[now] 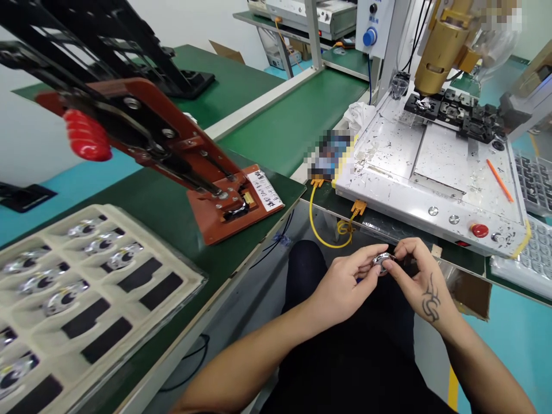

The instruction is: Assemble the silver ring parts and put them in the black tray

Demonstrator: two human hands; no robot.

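A small shiny chrome part is pinched between my two hands, above my lap. My left hand grips its left side with thumb and fingers. On its right side, my right hand holds it by thumb and fingertips. The fingers cover much of the part, so its full shape is hidden. Similar-looking chrome parts lie in a beige moulded tray on the bench at left; several of the tray's pockets show bare dark bottoms.
A brown press fixture with a red handle stands on the green bench at left. At right is a white machine with a gold head, black fixtures and a red button. A yellow cable hangs between the benches.
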